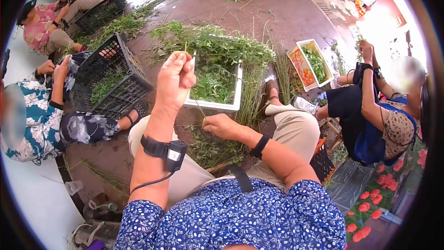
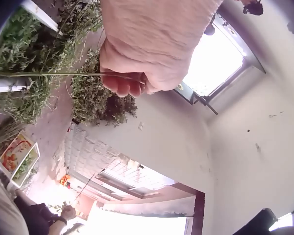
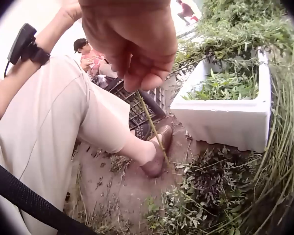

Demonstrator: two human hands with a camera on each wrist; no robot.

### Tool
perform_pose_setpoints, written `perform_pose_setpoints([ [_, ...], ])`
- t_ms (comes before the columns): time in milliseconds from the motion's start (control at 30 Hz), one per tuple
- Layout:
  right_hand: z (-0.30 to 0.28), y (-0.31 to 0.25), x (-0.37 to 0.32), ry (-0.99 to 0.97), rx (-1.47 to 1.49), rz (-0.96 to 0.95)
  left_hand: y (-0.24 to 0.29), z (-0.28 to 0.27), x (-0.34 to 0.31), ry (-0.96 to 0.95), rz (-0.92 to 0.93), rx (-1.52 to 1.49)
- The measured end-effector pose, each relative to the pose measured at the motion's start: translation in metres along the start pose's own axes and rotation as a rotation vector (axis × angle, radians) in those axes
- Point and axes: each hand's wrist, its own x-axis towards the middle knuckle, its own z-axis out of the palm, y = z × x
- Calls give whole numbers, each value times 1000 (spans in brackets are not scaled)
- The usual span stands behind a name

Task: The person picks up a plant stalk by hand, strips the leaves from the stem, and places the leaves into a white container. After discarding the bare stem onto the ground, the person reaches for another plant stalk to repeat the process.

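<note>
A thin green stem (image 1: 196, 97), stripped bare, runs between my two hands above my lap. My left hand (image 1: 184, 61) is raised and pinches its upper end; in the left wrist view the curled fingers (image 2: 127, 85) close on the stem (image 2: 49, 74). My right hand (image 1: 207, 123) sits lower, near my knees, and pinches the lower part of the stem (image 3: 149, 120), which hangs down from the fingertips (image 3: 139, 81). Just beyond both hands stands a white foam box (image 1: 213, 105) of picked green leaves, also in the right wrist view (image 3: 225, 120).
Leafy stems are piled behind and beside the box (image 1: 217, 41), with scraps on the ground at my feet (image 3: 206, 191). Black crates (image 1: 108, 81) stand on the left by seated people. On the right, another person sits near a second white box (image 1: 309, 65).
</note>
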Motion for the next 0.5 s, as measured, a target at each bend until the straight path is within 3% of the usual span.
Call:
perform_pose_setpoints([
  [67,-2,-1,-8,24,104,84,-4,14,1,250,163,246],
  [133,-7,11,-16,471,412,234,-5,4,3,191,210,347],
  [167,-16,23,-16,593,450,406,-5,4,2,243,206,405],
  [233,-32,55,-27,871,629,493,-6,5,1,275,183,442],
  [333,-39,103,-48,903,684,794,-5,7,-1,232,109,495],
  [367,-38,113,-54,908,683,793,-4,10,-2,232,84,497],
  [433,-33,130,-63,729,489,1029,-5,10,-3,226,58,505],
  [467,-26,167,-64,730,495,1035,-5,9,-3,224,32,514],
  [500,-14,222,-63,518,267,1095,-6,8,-4,206,31,512],
])
